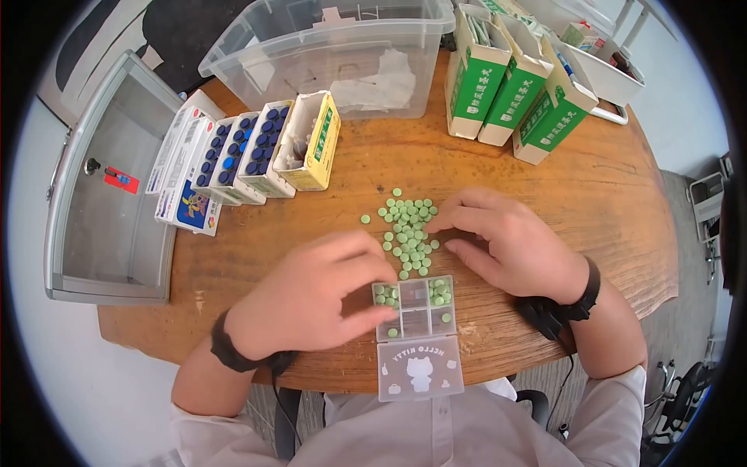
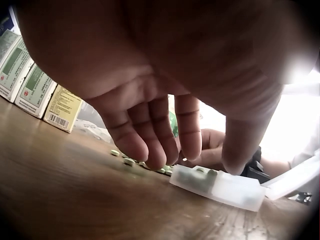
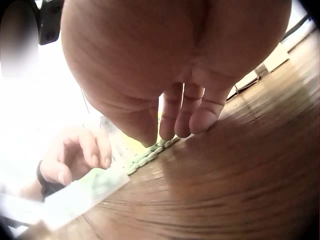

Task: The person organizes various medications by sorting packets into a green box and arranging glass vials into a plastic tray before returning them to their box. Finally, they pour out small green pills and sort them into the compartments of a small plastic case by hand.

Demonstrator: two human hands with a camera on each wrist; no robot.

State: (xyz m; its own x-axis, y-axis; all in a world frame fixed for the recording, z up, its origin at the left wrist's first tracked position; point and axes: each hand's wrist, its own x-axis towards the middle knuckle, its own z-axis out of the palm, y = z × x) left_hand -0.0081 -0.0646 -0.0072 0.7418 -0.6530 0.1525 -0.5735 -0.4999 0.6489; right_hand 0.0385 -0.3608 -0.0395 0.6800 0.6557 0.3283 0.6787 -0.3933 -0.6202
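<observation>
A clear pill organizer (image 1: pixel 415 321) lies on the table near the person, its Hello Kitty lid (image 1: pixel 397 383) folded back towards them. Green tablets (image 1: pixel 406 226) lie in a loose pile just beyond it. Several tablets sit in each of its far corner compartments, and one in each near corner compartment. My left hand (image 1: pixel 315 292) hovers over the organizer's left side, thumb and bent fingers apart, as the left wrist view shows. At the pile's right edge is my right hand (image 1: pixel 506 245), with index fingertip beside the tablets and thumb apart from it.
Boxes of blue-capped vials (image 1: pixel 264 183) and a yellow box (image 1: pixel 317 167) stand at the left, beside a clear-fronted case (image 1: pixel 117 194). A clear plastic bin (image 1: pixel 342 70) is at the back. Green-and-white boxes (image 1: pixel 552 124) stand back right. The wooden table (image 1: pixel 591 210) has a rounded edge.
</observation>
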